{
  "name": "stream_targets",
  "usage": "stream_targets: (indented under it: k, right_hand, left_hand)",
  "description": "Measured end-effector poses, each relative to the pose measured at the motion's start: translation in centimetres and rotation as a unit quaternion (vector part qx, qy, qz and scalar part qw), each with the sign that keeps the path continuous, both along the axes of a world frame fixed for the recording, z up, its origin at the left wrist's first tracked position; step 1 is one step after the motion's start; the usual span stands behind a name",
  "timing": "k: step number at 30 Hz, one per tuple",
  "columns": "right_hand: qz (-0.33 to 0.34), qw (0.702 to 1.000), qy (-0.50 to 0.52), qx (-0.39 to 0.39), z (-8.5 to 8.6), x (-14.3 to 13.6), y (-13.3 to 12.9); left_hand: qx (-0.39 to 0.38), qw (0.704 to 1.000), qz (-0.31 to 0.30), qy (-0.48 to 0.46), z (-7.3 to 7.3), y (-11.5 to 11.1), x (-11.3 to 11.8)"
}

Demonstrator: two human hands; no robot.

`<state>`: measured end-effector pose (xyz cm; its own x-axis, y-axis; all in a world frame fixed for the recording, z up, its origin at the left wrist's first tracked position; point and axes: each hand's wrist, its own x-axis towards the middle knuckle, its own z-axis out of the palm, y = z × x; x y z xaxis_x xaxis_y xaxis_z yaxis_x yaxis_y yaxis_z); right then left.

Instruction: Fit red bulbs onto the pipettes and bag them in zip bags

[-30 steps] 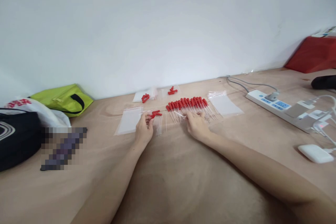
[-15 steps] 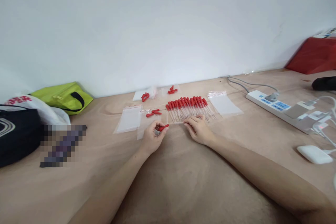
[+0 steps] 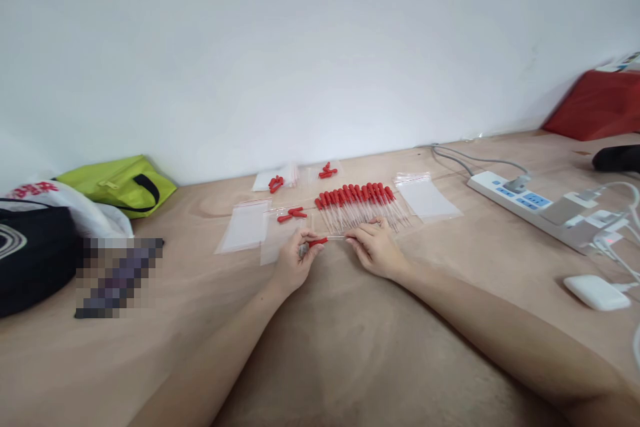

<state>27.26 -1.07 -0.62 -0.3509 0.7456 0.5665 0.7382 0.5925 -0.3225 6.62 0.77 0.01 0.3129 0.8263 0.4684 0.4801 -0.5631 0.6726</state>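
Note:
Between finger and thumb, my left hand [image 3: 296, 259] pinches a red rubber dropper bulb [image 3: 318, 242]. My right hand [image 3: 376, 248] is closed on a thin clear glass tube [image 3: 336, 237], whose left end meets the bulb's open end; how far it sits inside cannot be made out. Just beyond my right hand lies a row of several droppers [image 3: 356, 197], red bulbs to the back and clear tips toward me. Loose red bulbs [image 3: 292, 214] rest on a clear plastic bag [image 3: 270, 240] behind my left hand.
Other red bulbs [image 3: 276, 183] lie farther back on plastic. Zip bags [image 3: 245, 225] flank the droppers, with another zip bag [image 3: 429, 197] at right. A power strip [image 3: 520, 207] with cables and a white charger [image 3: 597, 292] lies right. A green bag [image 3: 117, 183] and black bag [image 3: 37, 260] stand left.
The bulb in my left hand and the tube in my right hand have come together, end to end; before, a gap lay between them. My right hand has shifted slightly left.

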Motion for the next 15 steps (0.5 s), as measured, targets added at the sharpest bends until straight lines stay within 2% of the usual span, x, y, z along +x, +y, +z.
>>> stream_targets:
  k: [5,9,15]
  right_hand:
    - [0.020,1.000,-0.005,-0.007,-0.08,0.09,0.13]
    - [0.040,0.999,-0.012,-0.014,-0.12,0.17,0.20]
    - [0.073,0.997,-0.015,0.018,-0.53,0.48,0.59]
  left_hand:
    - [0.014,0.999,-0.021,0.043,0.27,-0.15,0.20]
    - [0.057,0.995,-0.048,0.060,0.28,-0.15,0.28]
    - [0.099,0.988,-0.102,0.066,0.29,-0.02,0.10]
